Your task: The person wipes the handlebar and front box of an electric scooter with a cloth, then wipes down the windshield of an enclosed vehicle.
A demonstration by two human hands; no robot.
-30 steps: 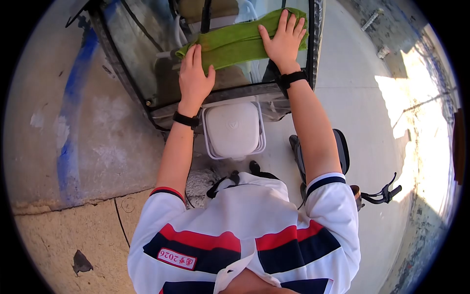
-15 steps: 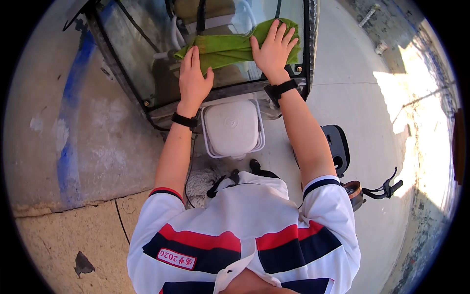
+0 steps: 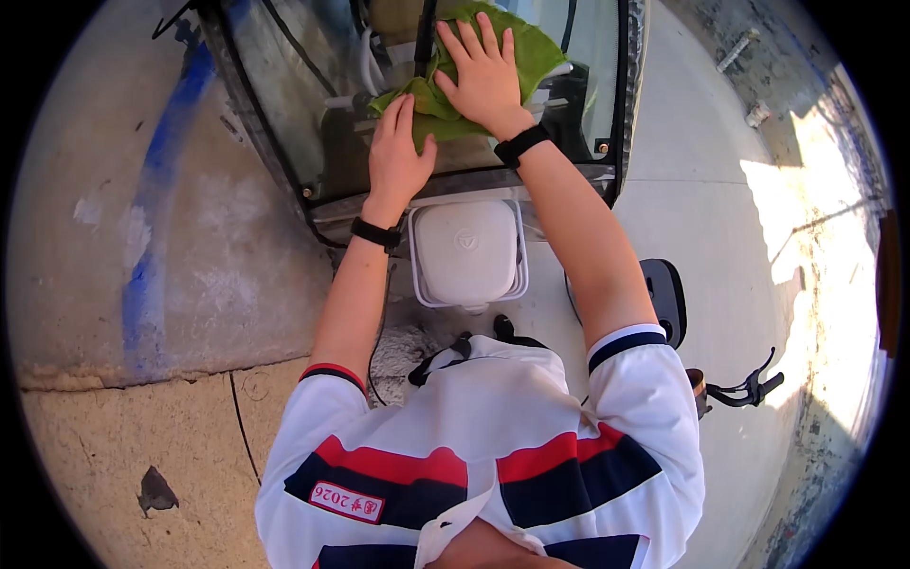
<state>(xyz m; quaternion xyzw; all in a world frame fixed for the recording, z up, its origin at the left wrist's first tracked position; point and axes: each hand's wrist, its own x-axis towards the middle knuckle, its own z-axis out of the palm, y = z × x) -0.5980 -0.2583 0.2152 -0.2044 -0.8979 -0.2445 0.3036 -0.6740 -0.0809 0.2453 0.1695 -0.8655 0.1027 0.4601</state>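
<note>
Right hand [image 3: 482, 78] slid left, bunching the green microfibre cloth [image 3: 517, 47] toward the left hand [image 3: 398, 156]. Both hands' fingers flat and spread, pressing the cloth on the clear plastic windshield [image 3: 303, 104], near its upper edge.

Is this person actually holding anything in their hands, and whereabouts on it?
Nothing is gripped. The right hand lies flat on the middle of a green cloth, pressing it to the windscreen; the left hand rests open at the cloth's lower edge.

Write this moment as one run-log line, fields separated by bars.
left hand flat on windshield, touching green cloth | right hand pressing green cloth on windshield | white box below
</note>
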